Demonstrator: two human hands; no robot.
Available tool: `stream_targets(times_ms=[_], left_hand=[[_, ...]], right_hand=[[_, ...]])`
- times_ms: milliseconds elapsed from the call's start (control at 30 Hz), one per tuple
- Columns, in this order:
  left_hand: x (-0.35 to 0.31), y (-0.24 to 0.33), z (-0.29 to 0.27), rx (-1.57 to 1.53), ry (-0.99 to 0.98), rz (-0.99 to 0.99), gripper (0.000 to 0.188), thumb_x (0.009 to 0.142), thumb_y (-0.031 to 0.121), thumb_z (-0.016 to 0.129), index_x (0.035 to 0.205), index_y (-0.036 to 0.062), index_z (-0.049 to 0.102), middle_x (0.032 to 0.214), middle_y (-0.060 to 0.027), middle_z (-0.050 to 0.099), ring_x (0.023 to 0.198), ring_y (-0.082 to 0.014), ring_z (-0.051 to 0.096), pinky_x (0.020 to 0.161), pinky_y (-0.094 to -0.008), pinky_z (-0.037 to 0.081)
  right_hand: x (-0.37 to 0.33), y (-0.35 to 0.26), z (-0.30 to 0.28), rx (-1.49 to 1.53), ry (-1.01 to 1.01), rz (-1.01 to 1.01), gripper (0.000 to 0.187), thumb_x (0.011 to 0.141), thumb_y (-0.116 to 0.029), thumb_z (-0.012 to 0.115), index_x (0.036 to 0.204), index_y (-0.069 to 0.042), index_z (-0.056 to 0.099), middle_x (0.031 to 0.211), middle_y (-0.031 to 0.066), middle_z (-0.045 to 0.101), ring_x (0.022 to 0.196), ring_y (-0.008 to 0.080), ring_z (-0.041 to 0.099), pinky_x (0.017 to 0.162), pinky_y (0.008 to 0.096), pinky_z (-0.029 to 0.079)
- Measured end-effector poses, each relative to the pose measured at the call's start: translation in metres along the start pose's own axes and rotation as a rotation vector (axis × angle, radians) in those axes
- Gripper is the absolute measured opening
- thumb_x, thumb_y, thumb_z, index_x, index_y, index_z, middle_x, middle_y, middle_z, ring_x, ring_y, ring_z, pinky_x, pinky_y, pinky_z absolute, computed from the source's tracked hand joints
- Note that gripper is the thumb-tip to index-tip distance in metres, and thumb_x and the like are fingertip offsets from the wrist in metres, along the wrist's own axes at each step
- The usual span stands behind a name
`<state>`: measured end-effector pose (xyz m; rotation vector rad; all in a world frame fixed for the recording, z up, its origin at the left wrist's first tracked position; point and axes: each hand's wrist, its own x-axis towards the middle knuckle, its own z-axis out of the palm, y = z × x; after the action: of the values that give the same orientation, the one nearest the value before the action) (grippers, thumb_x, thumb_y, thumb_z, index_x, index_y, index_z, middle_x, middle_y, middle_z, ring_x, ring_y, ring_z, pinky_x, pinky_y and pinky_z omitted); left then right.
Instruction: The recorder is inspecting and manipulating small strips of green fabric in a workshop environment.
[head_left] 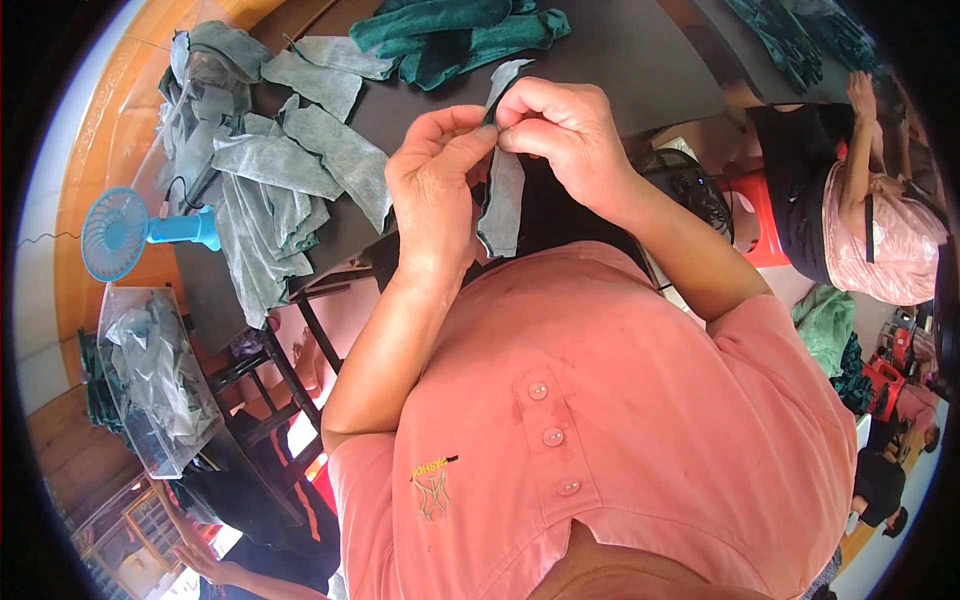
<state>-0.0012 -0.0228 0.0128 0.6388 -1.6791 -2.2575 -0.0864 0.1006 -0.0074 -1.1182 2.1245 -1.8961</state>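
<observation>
A narrow strip of grey-green fabric with a dark green edge hangs between my hands, above the table's near edge. My left hand pinches its edge between thumb and forefinger. Close against it, my right hand pinches the same strip from the other side, and the fingertips nearly meet. The strip's upper end sticks up past the fingers, and its lower end dangles in front of my pink shirt. Whether anything small is held in the pinch is hidden by the fingertips.
On the dark table lie grey-green fabric pieces at left and dark green velvet pieces at the far side. A blue fan and a clear bin of fabric stand left. Another person works at right, near a red stool.
</observation>
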Motion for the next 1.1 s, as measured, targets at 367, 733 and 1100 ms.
stream_targets(times_ms=[367, 733, 1100], left_hand=[[0.007, -0.007, -0.017, -0.096, -0.187, 0.035, 0.013, 0.08, 0.001, 0.074, 0.089, -0.0044, 0.066, 0.076, -0.0059, 0.066, 0.065, -0.0097, 0.058, 0.06, -0.022, 0.046], [0.016, -0.023, -0.02, 0.643, -0.063, 0.822, 0.014, 0.073, -0.008, 0.064, 0.085, -0.0013, 0.06, 0.07, -0.0053, 0.057, 0.063, -0.0121, 0.055, 0.059, -0.0262, 0.045], [0.032, -0.032, -0.027, -0.055, 0.02, 0.096, 0.016, 0.081, -0.004, 0.056, 0.093, -0.0029, 0.067, 0.077, -0.0016, 0.064, 0.064, -0.0085, 0.056, 0.058, -0.0229, 0.046]], right_hand=[[-0.007, -0.005, -0.004, 0.065, -0.057, -0.057, 0.008, 0.076, -0.004, 0.064, 0.079, 0.003, 0.06, 0.064, 0.0088, 0.059, 0.058, 0.0128, 0.055, 0.055, 0.0278, 0.043], [-0.01, 0.0, 0.006, 0.2, -0.036, 0.125, 0.011, 0.074, -0.009, 0.061, 0.073, 0.002, 0.06, 0.059, 0.0043, 0.055, 0.057, 0.0089, 0.05, 0.053, 0.0259, 0.04], [0.012, -0.108, -0.016, 0.356, -0.783, 0.029, 0.02, 0.076, -0.001, 0.062, 0.096, -0.003, 0.064, 0.071, 0.0047, 0.062, 0.062, 0.0108, 0.059, 0.057, 0.0284, 0.046]])
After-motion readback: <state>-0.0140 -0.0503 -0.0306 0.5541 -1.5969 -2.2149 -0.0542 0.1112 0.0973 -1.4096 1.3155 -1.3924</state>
